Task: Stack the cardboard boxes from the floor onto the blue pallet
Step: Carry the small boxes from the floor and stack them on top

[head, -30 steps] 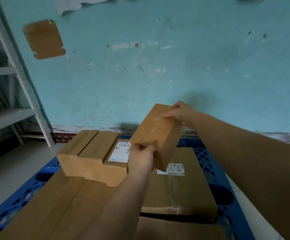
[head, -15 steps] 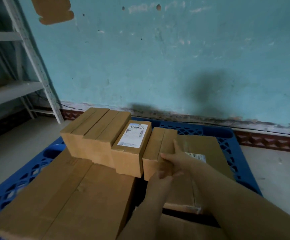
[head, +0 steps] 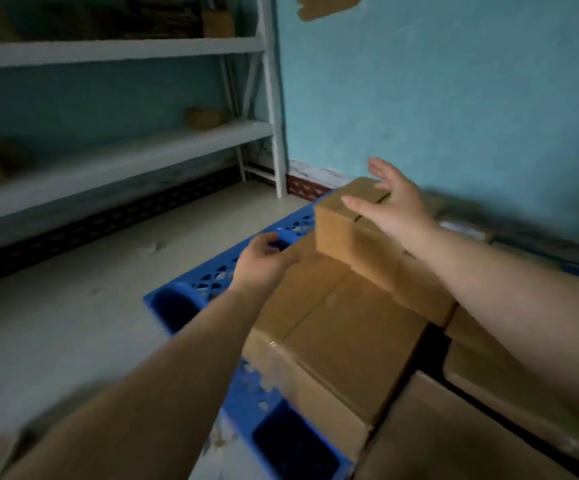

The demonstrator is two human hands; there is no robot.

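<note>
pallet stock: small boxes (head: 350, 220) atop large boxes (head: 343, 344), blue pallet (head: 211, 282).
our right hand (head: 395, 206), fingers spread, over them; left hand (head: 263, 261) nearer us, seemingly loosely curled, empty.

So the pallet (head: 208, 282) sits on the floor (head: 73, 306) with big boxes (head: 343, 341) on it, a row of small boxes (head: 346, 233) stacked on those toward 12 o'clock. Shelving (head: 118, 161) stands off at 10 o'clock, wall (head: 454, 98) behind everything.
</note>
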